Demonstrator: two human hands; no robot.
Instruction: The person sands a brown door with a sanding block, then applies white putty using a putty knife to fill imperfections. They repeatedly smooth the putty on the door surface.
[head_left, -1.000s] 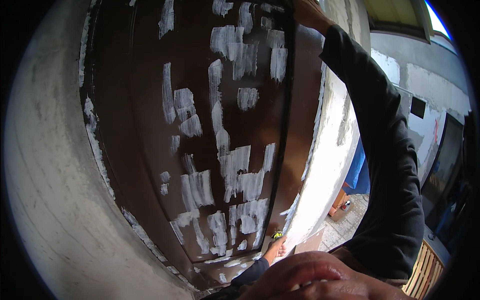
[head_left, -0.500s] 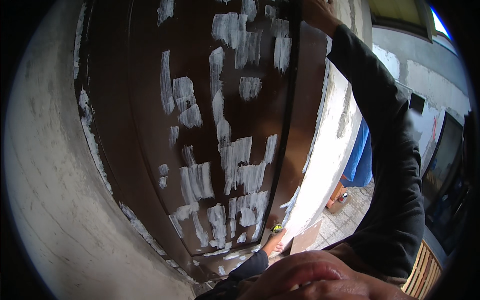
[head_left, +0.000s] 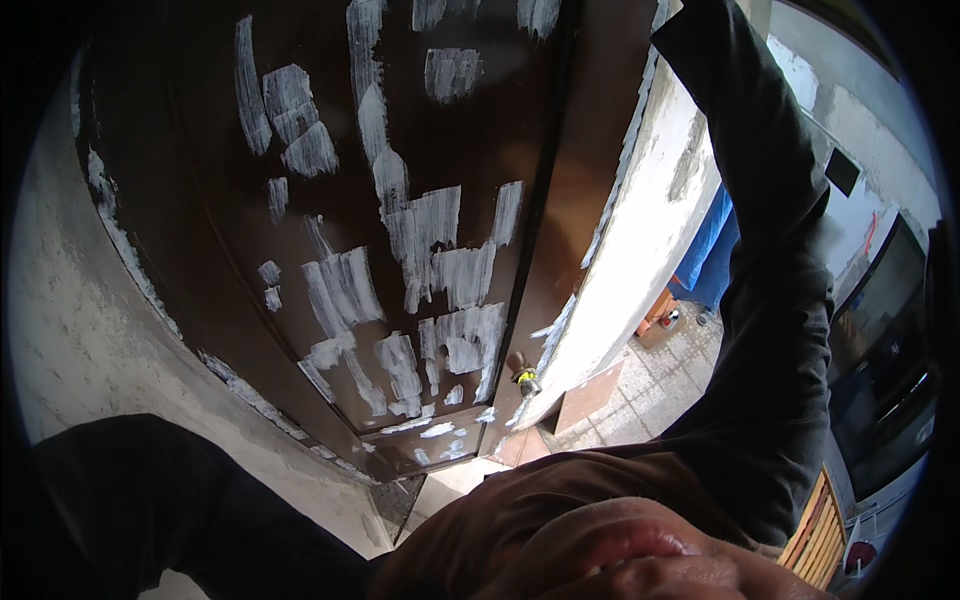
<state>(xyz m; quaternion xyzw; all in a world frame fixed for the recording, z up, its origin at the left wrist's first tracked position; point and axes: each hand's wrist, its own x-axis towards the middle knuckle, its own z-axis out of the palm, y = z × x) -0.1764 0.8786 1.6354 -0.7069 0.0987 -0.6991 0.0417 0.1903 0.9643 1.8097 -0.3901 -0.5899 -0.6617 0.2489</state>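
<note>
A tall dark brown door (head_left: 480, 140) fills the middle of the head view, with rough white patches brushed over its panel. At its lower right edge is a small metallic fitting (head_left: 530, 385) with a yellow-green part; its exact kind is unclear. My right arm (head_left: 760, 200) reaches up along the door's right side, and the hand lies beyond the top edge. My left arm (head_left: 170, 490) is bent out at the lower left, with its hand out of sight. What either hand holds or touches is hidden.
A grey plaster wall (head_left: 70, 330) borders the door on the left. A bright white jamb (head_left: 640, 240) stands on its right. Beyond are tiled floor (head_left: 650, 390), blue cloth (head_left: 708, 250), an orange object (head_left: 658, 310) and a slatted wooden piece (head_left: 815, 530).
My left hand has left the fitting, and that arm now bends out at the lower left. My right hand has gone out of view at the top. The view has shifted.
</note>
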